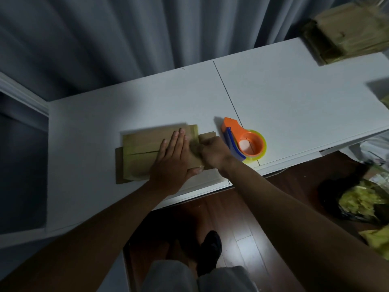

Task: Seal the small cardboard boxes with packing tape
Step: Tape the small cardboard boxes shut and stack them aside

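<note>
A small brown cardboard box (143,150) lies on the white table (284,98), its two top flaps meeting along a middle seam. My left hand (174,159) rests flat on the box's right half, fingers spread and pressing the flaps down. My right hand (212,152) is curled against the box's right end, gripping the end flap there. An orange tape dispenser (242,140) with a roll of clear tape stands on the table just right of my right hand, untouched.
A stack of cardboard boxes (347,32) sits at the table's far right corner. Grey curtains hang behind the table. On the wooden floor to the right lies a dark bag with crumpled yellowish material (357,203). My shoe shows below the table edge.
</note>
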